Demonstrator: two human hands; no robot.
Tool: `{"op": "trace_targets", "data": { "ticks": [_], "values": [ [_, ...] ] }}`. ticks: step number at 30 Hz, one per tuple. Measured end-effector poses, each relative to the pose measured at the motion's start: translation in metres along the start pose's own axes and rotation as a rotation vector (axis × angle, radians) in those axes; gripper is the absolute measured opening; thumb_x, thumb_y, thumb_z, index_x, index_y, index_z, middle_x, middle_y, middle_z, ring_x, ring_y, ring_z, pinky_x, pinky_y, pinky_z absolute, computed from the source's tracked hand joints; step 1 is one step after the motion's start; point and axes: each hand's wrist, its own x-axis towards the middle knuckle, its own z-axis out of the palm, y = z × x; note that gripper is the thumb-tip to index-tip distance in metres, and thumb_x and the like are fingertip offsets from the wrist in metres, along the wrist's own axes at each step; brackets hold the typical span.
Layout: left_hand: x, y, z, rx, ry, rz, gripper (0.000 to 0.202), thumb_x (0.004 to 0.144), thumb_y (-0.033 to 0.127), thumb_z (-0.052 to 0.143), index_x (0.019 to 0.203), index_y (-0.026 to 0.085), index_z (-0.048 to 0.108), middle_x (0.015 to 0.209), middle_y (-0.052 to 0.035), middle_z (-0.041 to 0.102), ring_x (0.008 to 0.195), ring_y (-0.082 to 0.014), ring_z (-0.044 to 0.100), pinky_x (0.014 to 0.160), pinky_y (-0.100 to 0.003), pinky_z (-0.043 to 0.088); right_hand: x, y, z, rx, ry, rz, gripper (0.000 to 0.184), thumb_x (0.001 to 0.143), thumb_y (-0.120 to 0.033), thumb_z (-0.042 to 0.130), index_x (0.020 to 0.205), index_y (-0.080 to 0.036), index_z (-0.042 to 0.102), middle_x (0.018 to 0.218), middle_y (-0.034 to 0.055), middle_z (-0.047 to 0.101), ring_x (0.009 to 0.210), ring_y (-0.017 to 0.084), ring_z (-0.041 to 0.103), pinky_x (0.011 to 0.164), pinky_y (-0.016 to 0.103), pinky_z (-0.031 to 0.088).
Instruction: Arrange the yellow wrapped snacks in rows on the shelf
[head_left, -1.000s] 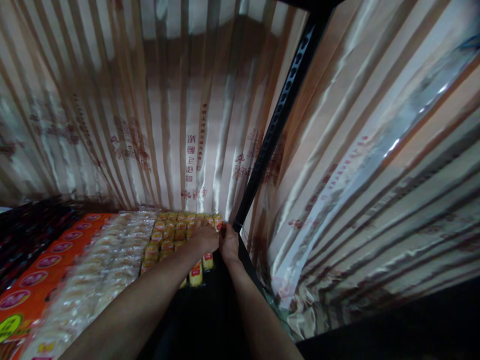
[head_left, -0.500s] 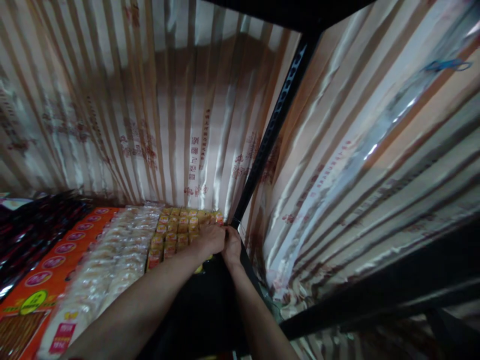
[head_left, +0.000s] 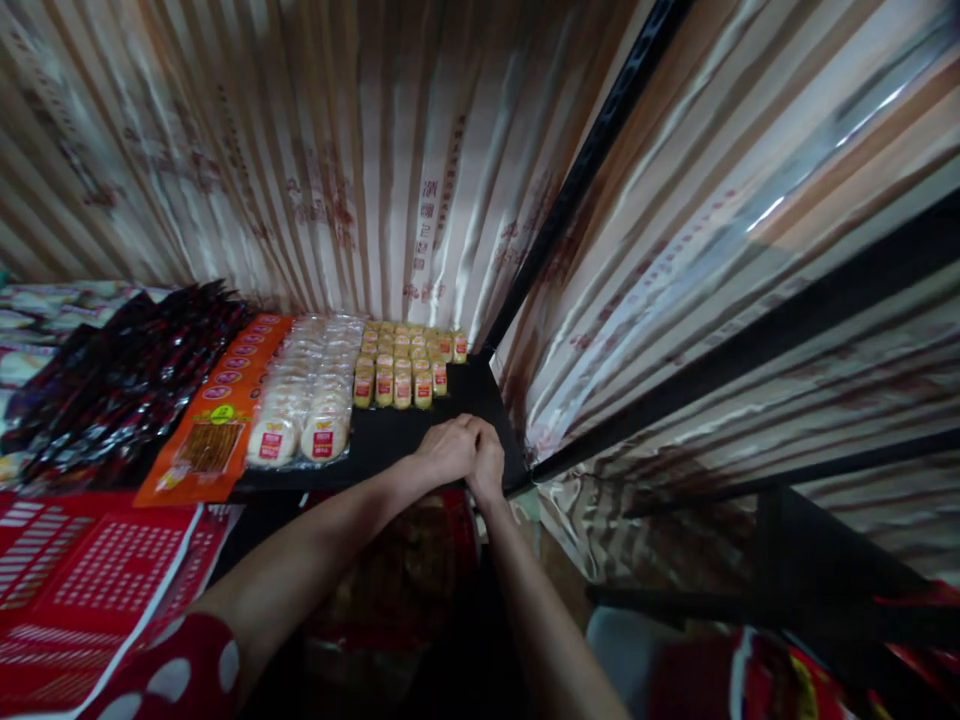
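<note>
My left hand [head_left: 448,448] and my right hand [head_left: 487,460] meet above the bare front part of a black shelf [head_left: 480,395]. The fingers of both are curled in and pressed together; whatever may be between them is hidden. Just behind and left of them stand rows of small yellow packaged snacks [head_left: 403,385] with red labels. Farther left lie clear-wrapped round pale cakes [head_left: 324,436] in two columns.
An orange snack packet [head_left: 217,435] and a heap of dark shiny packets [head_left: 142,370] lie left. Red plastic baskets [head_left: 97,590] stand in front. A black metal post [head_left: 570,210] rises at the shelf's back corner, before pleated printed sheeting [head_left: 390,200].
Both hands have come away from the shelf's back corner, beside the post, toward its front, still together. The view has pulled back, showing the shelf edge and red baskets.
</note>
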Motion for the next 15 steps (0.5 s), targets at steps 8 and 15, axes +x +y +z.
{"op": "trace_targets", "data": {
  "ticks": [8, 15],
  "values": [
    [-0.092, -0.005, 0.038, -0.165, 0.002, -0.064, 0.029, 0.086, 0.017, 0.031, 0.108, 0.02, 0.05, 0.107, -0.0036, 0.053, 0.096, -0.0125, 0.054, 0.086, -0.023, 0.045, -0.095, -0.006, 0.004, 0.031, -0.16, -0.054, 0.029, 0.078, -0.015, 0.039, 0.097, -0.015, 0.06, 0.097, 0.0103, 0.063, 0.091, 0.018, 0.058, 0.081, 0.029, 0.045],
    [-0.129, -0.047, 0.095, -0.311, -0.178, -0.335, 0.031, 0.081, 0.012, 0.036, 0.104, 0.016, 0.057, 0.11, -0.0075, 0.06, 0.105, -0.0145, 0.053, 0.093, -0.026, 0.04, -0.136, 0.014, 0.051, -0.133, -0.586, 0.083, 0.028, 0.076, -0.009, 0.044, 0.093, -0.016, 0.065, 0.095, 0.0118, 0.068, 0.089, 0.018, 0.062, 0.078, 0.026, 0.046]
  ]
}}
